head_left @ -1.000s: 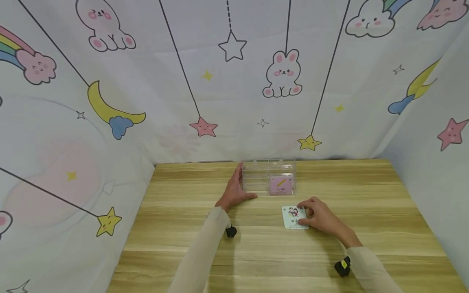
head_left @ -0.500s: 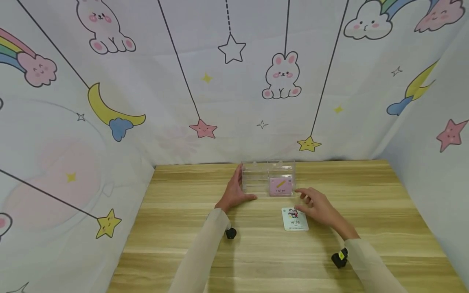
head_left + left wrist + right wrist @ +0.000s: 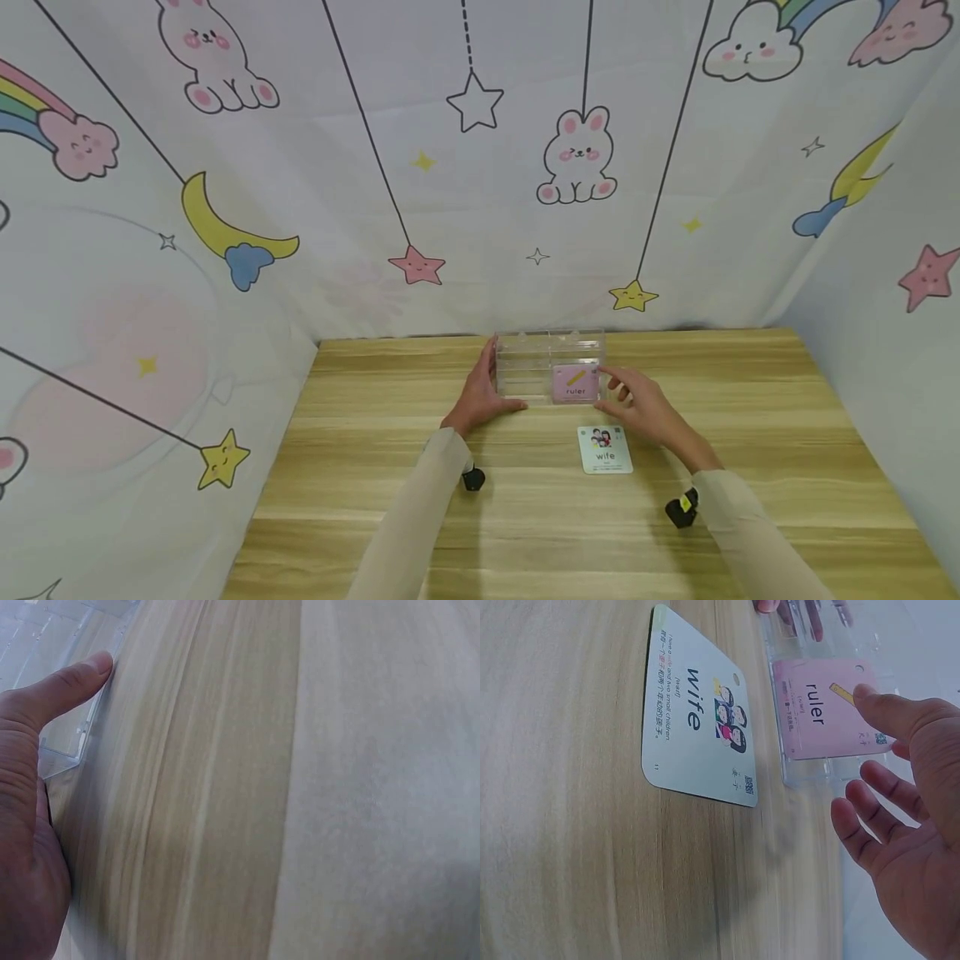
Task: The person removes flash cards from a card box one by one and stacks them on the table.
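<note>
A clear plastic box (image 3: 522,360) with several compartments stands at the back of the table. My left hand (image 3: 477,398) holds its left side, thumb along the lower front edge; in the left wrist view the thumb (image 3: 71,686) lies against the clear plastic. A pink "ruler" flashcard (image 3: 575,384) sits in the lower right compartment. My right hand (image 3: 643,406) is at the box's right edge, thumb and index spread beside that card. Seen from the right wrist, its other fingers (image 3: 889,791) are loosely bent with nothing held. A pale green "wife" flashcard (image 3: 605,451) lies flat on the table before the box.
The wood-grain table (image 3: 540,533) runs back to a white cloth wall (image 3: 495,200) printed with cartoon stars and rabbits. Similar cloth closes in the left and right sides. Black wrist cameras (image 3: 473,479) hang at both sleeves.
My right hand has let go of the "wife" card, left it on the table, and moved up to the box's right edge. The left hand stays on the box.
</note>
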### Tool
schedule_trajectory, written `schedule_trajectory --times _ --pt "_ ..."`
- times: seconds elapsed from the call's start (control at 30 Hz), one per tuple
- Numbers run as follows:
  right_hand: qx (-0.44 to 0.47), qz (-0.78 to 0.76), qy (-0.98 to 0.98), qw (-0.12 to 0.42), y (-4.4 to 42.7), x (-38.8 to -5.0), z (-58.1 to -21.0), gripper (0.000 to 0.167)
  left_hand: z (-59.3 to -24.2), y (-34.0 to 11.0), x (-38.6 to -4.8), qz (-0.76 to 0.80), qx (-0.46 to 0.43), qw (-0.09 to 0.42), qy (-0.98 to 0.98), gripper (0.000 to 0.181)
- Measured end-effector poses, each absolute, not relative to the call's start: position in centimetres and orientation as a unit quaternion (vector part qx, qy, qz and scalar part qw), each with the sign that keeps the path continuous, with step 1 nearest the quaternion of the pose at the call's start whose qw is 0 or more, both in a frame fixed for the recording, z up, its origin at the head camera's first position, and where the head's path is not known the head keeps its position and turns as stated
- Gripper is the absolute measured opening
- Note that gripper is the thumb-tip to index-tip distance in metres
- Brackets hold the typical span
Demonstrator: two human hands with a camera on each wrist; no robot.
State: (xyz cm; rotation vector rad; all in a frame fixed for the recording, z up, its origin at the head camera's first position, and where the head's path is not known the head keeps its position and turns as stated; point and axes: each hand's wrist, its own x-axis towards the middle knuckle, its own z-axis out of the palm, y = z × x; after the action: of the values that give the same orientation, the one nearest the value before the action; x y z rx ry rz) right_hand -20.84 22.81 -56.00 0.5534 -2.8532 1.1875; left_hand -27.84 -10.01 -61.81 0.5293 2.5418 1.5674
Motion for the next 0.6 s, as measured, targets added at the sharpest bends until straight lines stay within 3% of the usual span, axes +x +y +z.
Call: schedule_trajectory --times 0.6 --pt "0.161 0.387 -0.908 0.01 22.77 -20.75 -55.93 0.055 -61.74 -9.83 -27.82 0.512 0.169 0.056 0.841 0.142"
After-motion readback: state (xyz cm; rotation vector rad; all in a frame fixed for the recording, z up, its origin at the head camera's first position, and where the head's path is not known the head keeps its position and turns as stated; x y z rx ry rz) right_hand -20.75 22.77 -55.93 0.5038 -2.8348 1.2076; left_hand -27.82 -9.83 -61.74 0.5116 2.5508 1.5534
